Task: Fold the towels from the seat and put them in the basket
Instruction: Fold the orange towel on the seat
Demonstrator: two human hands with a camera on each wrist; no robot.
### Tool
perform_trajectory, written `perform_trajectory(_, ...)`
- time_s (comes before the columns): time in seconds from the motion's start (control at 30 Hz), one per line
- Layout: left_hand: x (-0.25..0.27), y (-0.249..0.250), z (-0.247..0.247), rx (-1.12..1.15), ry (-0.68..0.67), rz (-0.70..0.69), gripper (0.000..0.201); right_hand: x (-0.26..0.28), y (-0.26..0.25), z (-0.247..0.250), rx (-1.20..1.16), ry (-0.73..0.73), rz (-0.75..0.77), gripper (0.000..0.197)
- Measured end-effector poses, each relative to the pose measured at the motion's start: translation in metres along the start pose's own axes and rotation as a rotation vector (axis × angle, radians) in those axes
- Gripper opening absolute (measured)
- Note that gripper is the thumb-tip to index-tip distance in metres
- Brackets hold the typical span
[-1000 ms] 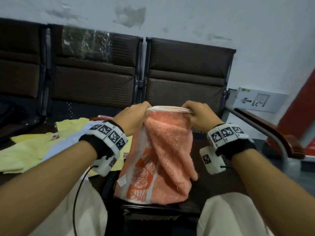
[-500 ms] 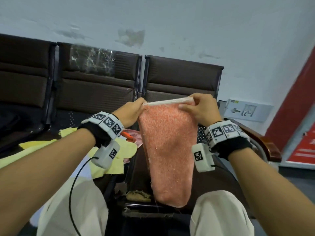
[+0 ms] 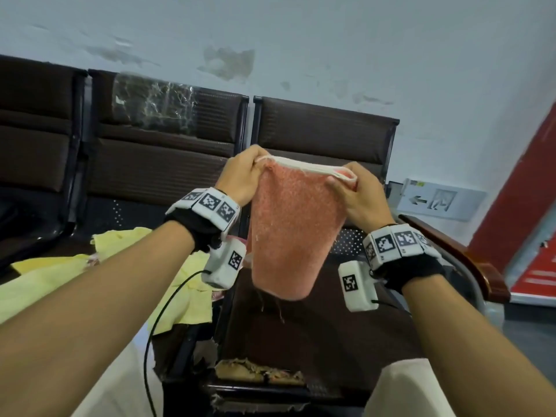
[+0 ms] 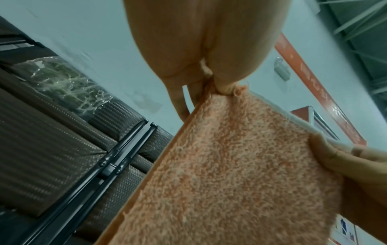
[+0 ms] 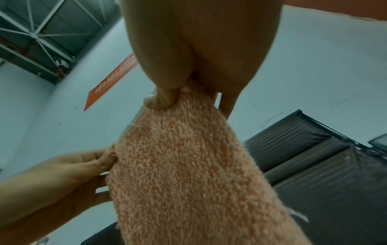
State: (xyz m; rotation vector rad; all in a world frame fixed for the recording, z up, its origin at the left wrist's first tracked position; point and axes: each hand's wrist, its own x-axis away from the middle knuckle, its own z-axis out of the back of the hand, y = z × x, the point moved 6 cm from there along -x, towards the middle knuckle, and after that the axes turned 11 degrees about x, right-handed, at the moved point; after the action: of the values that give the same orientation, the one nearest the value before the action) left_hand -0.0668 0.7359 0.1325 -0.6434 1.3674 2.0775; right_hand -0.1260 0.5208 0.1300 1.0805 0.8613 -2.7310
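An orange terry towel point(image 3: 293, 236) with a white top hem hangs doubled in the air above the dark seat point(image 3: 316, 335). My left hand point(image 3: 245, 176) pinches its upper left corner and my right hand point(image 3: 350, 191) pinches the upper right corner. In the left wrist view the thumb and fingers clamp the towel point(image 4: 236, 174) at its edge, with the right hand point(image 4: 356, 167) holding the far corner. The right wrist view shows the same towel point(image 5: 188, 174) and the left hand point(image 5: 83, 167) on it. No basket shows in any view.
Yellow towels point(image 3: 99, 266) lie spread on the seat to the left. Brown seat backs point(image 3: 162, 158) stand along the pale wall. A wooden armrest point(image 3: 457, 251) bounds the right side. Torn padding point(image 3: 258, 371) shows at the seat's front edge, between my knees.
I have lifted the towel higher, clear of the seat, and it now hangs flat and shorter with the printed side hidden. Both hands keep their hold on the top corners.
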Motion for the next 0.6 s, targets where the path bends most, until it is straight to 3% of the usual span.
perform_trajectory(0.07,0.022,0.0,-0.003,0.063,-0.035,0.017,0.016,0.021,0.004,-0.004,-0.078,-0.039,0.004,0.012)
perform_trajectory(0.23,0.115,-0.027,-0.03,0.224,-0.091,0.221,0.011,0.11,0.025,-0.023,-0.212,-0.113,-0.082,0.017)
perform_trajectory(0.33,0.174,-0.05,-0.051,0.209,-0.215,0.329,0.013,0.168,0.045,-0.037,-0.228,-0.192,-0.162,0.019)
perform_trajectory(0.5,0.238,-0.08,-0.079,0.157,-0.576,0.431,0.013,0.224,0.083,-0.059,-0.111,-0.385,-0.266,0.014)
perform_trajectory(0.6,0.239,-0.092,-0.084,0.165,-0.56,0.512,0.019,0.227,0.099,-0.071,-0.041,-0.415,-0.314,0.016)
